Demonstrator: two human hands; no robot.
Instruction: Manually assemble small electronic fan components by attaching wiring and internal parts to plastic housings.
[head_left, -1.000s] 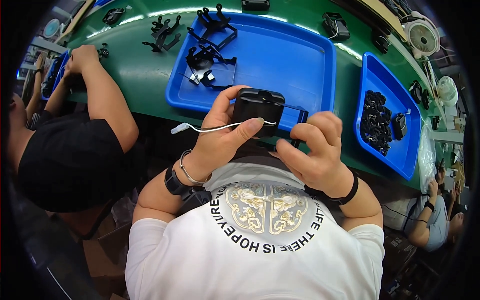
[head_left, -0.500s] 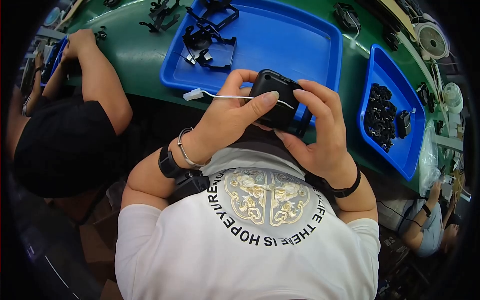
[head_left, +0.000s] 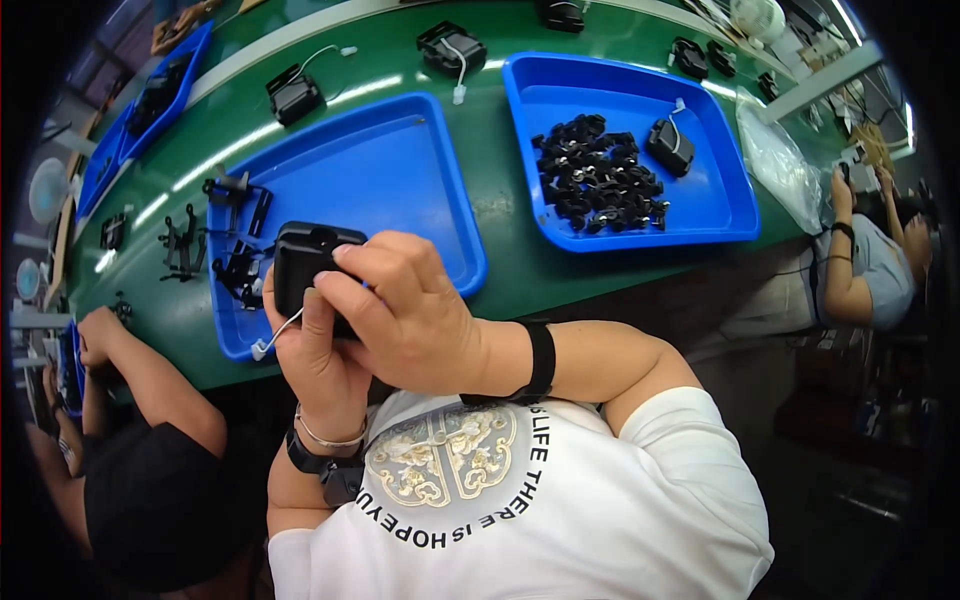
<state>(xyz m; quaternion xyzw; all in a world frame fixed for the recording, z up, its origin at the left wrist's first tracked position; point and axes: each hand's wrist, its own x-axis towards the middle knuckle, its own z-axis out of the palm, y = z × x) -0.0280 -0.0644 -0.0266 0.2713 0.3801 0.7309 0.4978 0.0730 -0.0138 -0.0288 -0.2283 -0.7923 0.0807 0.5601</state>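
Observation:
A boxy black plastic housing (head_left: 295, 265) is held up in front of me, above the near edge of a blue tray. A short white cable with a white plug (head_left: 261, 350) hangs from its lower side. My left hand (head_left: 322, 365) is closed round the housing from below, the thumb lying along its face. My right hand (head_left: 410, 310) is closed against the housing's right side, fingertips pressed on the face near the upper edge. The right fingers cover part of the housing, so whether they pinch a small part there is hidden.
Black brackets (head_left: 238, 270) lie in the left blue tray (head_left: 455, 200); another bracket (head_left: 182, 245) stands beside it. The right blue tray (head_left: 690, 237) holds a pile of small black parts (head_left: 598, 175) and a cabled housing (head_left: 670, 147). More housings (head_left: 293, 95) sit behind. Co-workers are at both sides.
My view has turned right, so the trays and housing appear farther left. My right hand has shifted from the housing's edge onto its face. The left hand keeps its hold.

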